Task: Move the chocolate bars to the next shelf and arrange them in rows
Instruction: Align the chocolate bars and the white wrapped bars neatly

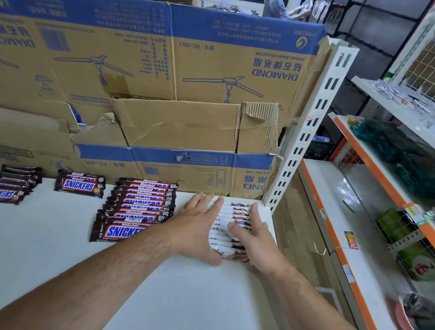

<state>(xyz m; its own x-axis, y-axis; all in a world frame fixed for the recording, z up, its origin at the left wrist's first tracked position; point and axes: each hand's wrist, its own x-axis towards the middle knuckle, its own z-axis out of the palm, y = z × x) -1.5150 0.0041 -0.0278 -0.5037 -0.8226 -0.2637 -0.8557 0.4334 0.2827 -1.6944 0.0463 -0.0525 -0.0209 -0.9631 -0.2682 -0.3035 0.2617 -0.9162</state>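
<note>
A row of white-wrapped chocolate bars (230,218) lies overlapped at the right end of the white shelf (46,250). My left hand (198,226) presses flat against the row's left side, fingers straight. My right hand (252,233) rests on the row's right side with spread fingers, covering part of it. Left of them lies a long overlapped row of brown Snickers bars (136,207). A pair of stacked Snickers bars (79,184) sits farther left, and a short Snickers row (9,186) lies at the far left.
Flattened cardboard boxes (166,81) form the shelf's back wall. A white slotted upright (309,125) marks the shelf's right end. Beyond it stand orange-edged shelves (337,228) with packets and wire baskets. A person stands in the far background.
</note>
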